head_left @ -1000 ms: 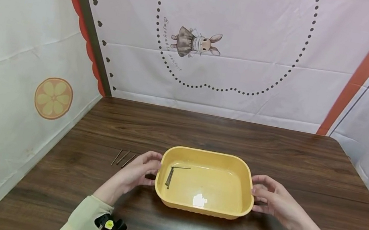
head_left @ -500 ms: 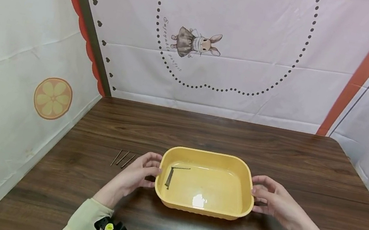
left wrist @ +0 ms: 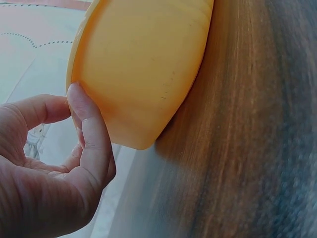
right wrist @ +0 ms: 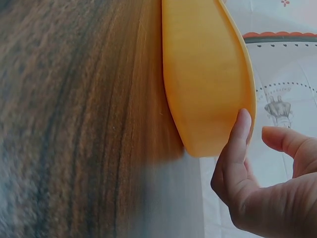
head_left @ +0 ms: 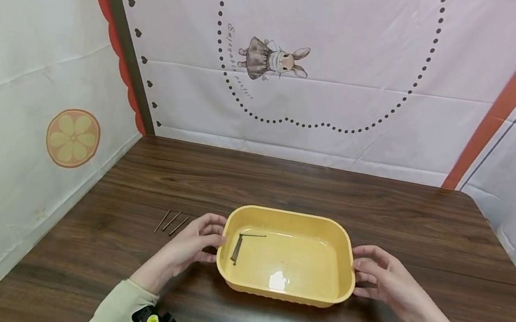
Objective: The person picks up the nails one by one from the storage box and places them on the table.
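A yellow plastic basin sits on the table in the head view, with several thin dark nails at its left inside. My left hand holds the basin's left end; in the left wrist view its thumb meets the rim and a fingertip lies on the outer wall. At the right end is my right hand. Its fingertip touches the outer wall in the right wrist view, while the thumb stands slightly off the rim. Neither wrist view shows the basin's inside.
Three more nails lie on the dark wooden table, left of the basin and close to the left hand. White printed cloth hangs behind the table and along both sides. A black device is strapped to the left wrist.
The left thumb has come up to the basin's rim from slightly lower and farther out. The right thumb has shifted slightly away from the rim. Basin and nails have stayed in place.
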Tool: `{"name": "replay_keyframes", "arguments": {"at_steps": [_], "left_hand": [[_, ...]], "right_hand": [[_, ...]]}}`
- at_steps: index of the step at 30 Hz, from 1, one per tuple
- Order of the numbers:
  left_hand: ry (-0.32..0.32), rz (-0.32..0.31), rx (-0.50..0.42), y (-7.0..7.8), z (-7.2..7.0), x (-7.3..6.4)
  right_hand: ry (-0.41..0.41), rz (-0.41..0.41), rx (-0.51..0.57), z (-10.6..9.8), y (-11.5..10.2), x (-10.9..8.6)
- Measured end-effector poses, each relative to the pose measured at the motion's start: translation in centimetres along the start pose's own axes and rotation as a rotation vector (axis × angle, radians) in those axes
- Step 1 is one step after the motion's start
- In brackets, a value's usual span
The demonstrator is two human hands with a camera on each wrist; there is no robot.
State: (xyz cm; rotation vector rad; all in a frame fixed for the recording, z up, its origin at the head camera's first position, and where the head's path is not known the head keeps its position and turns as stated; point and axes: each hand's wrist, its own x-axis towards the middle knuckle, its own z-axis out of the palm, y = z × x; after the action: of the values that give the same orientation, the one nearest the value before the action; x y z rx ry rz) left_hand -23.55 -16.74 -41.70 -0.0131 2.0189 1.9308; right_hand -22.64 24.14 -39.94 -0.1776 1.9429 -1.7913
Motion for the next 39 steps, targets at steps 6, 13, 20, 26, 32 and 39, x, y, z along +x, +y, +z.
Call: {"name": "replay_keyframes", "arguments": {"at_steps": [6,13,20,26,32,39], "left_hand": [[0.001,0.005,0.002,0.0,-0.1,-0.1],[-0.006,0.011,-0.003,0.1,-0.1,-0.2],[-0.004,0.01,0.001,0.1,-0.1,-0.2],[-0.006,0.008,-0.002,0.0,0.0,-0.2],[-0.011,0.004,-0.007,0.0,0.0,-0.1],[-0.008,0.004,-0.008,0.0,-0.1,-0.1]], "right_hand": [[0.001,-0.014,-0.008,-0.2,-0.1,-0.2],[0.025,-0.027,-0.077,-0.4,-0.3,-0.3],[0.086,-0.036,-0.147,-0.2,-0.7,-0.2],[0.098,-0.08,-0.136,-0.5,-0.8,-0.2],[0.128,-0.102,-0.14,-0.6,-1.1,-0.1],[0.176,-0.098,-0.204,-0.5,-1.6,-0.1]]}}
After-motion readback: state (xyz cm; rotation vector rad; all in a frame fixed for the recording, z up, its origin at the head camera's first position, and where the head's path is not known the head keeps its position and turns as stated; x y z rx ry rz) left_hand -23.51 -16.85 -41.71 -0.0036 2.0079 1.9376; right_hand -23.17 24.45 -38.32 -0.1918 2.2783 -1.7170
